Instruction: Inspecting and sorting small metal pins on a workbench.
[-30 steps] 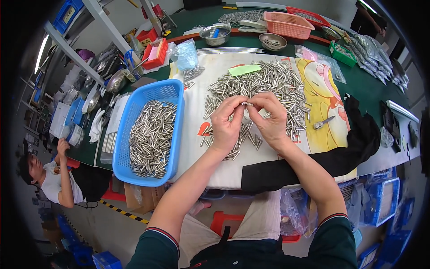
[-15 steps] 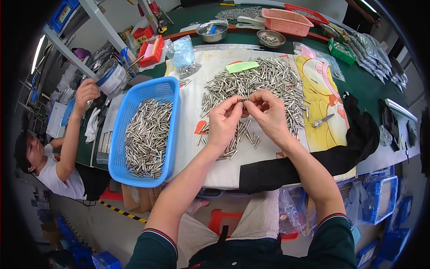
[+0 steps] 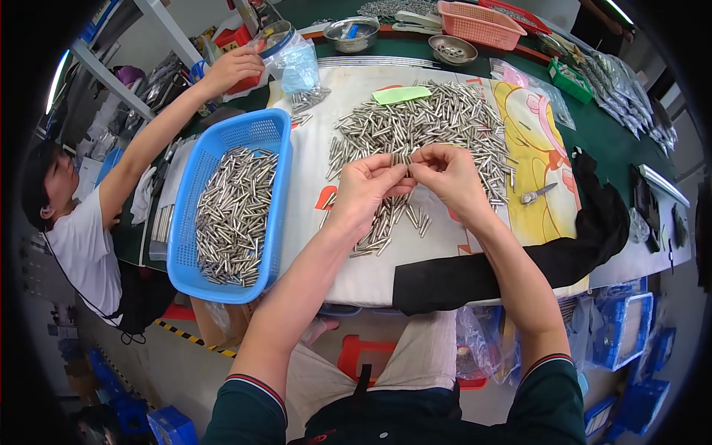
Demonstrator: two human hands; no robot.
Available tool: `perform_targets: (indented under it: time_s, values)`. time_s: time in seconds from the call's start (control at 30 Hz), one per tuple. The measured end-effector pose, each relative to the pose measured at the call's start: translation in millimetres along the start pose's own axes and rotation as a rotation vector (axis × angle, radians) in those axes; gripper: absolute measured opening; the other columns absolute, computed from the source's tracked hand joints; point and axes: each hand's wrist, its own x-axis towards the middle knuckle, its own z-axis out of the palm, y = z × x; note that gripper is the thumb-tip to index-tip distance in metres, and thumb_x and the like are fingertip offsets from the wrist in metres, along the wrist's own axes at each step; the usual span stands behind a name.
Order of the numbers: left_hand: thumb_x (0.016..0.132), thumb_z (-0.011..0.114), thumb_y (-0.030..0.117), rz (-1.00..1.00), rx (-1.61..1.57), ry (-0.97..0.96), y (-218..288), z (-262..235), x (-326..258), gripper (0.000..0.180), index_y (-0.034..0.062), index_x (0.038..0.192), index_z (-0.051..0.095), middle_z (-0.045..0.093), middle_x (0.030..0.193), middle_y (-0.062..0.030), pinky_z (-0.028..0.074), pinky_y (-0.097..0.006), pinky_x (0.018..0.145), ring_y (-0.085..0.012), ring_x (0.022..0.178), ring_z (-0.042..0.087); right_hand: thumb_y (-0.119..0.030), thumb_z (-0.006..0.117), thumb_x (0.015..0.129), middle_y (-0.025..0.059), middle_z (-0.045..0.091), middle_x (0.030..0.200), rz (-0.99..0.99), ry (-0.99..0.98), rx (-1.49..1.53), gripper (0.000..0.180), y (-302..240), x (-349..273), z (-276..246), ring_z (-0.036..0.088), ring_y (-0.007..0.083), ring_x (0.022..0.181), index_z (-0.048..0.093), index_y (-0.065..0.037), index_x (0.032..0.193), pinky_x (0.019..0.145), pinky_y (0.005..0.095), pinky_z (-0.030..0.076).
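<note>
My left hand [image 3: 365, 187] and my right hand [image 3: 452, 178] meet over the front of a heap of short metal pins [image 3: 437, 122]. Thumbs and fingers of both are pinched together on a few small metal pins [image 3: 401, 160] standing side by side between the fingertips. Part of these pins is covered by my fingers. Loose pins [image 3: 382, 222] lie on the pale cloth below my left hand. A light green slip [image 3: 401, 95] rests on top of the heap. To the left stands a blue plastic basket [image 3: 280, 174] with many similar pins [image 3: 233, 215] in it.
A folding knife [image 3: 538, 193] lies right of the heap, near a black cloth sleeve [image 3: 475, 280]. Metal bowls [image 3: 453, 50] and a pink basket [image 3: 480, 28] stand at the back. On the left, a co-worker's arm [image 3: 159, 130] reaches over the table toward a clear tub [image 3: 276, 38].
My hands stay together over the heap, fingers slightly shifted around the pins. The co-worker's arm has swung toward the back of the table, and the clear tub has moved there too. My view shifted slightly.
</note>
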Motion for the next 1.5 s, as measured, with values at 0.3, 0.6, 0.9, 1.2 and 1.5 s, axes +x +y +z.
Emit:
perform_targets:
  time_s: [0.3,0.6,0.9,1.2,1.5]
  values:
    - [0.09,0.051,0.007,0.004,-0.035,-0.023,0.0,1.0,0.0,0.016,-0.0034,0.099,0.06,0.064,0.09,-0.0084,0.055,-0.025,0.073,-0.0155,0.078,0.066,-0.005,0.066,0.074,0.0013,0.06,0.075,0.019,0.009,0.053,0.015,1.5,0.5,0.3,0.051,0.0048,0.065,0.062,0.004,0.085,0.058,0.0183,0.042]
    - [0.092,0.047,0.009,0.002,-0.1,-0.066,2.1,2.6,-1.7,0.018,-0.0019,0.102,0.058,0.063,0.094,-0.0088,0.055,-0.028,0.077,-0.0164,0.082,0.065,-0.01,0.067,0.071,0.0009,0.057,0.067,-0.008,0.051,0.061,0.02,5.9,1.3,2.6,0.048,0.005,0.06,0.062,0.005,0.083,0.055,0.0193,0.041]
    - [0.092,0.045,0.006,-0.142,-0.373,-0.093,4.6,-5.6,-1.6,0.015,-0.0045,0.094,0.056,0.061,0.095,-0.0129,0.056,-0.03,0.078,-0.0212,0.086,0.065,-0.01,0.066,0.074,-0.0011,0.055,0.066,0.015,0.041,0.048,0.016,2.9,-0.4,3.9,0.046,0.0038,0.06,0.062,0.003,0.082,0.054,0.0185,0.038]
    - [0.089,0.044,0.003,-0.32,-0.56,-0.078,2.8,-13.3,4.6,0.014,-0.009,0.092,0.049,0.057,0.099,-0.0254,0.054,-0.04,0.086,-0.0362,0.097,0.061,-0.008,0.062,0.078,-0.0016,0.057,0.068,0.059,0.011,0.056,0.01,1.0,0.6,0.9,0.049,0.0038,0.062,0.063,0.002,0.079,0.057,0.0187,0.039]
    - [0.09,0.041,0.005,-0.342,-0.586,-0.114,1.0,-14.3,2.6,0.023,-0.0128,0.105,0.045,0.055,0.105,-0.027,0.052,-0.042,0.088,-0.0381,0.099,0.059,-0.006,0.063,0.076,-0.0021,0.056,0.067,0.062,-0.009,0.051,0.009,4.1,0.4,1.2,0.047,0.0025,0.06,0.063,0.002,0.08,0.054,0.0174,0.038]
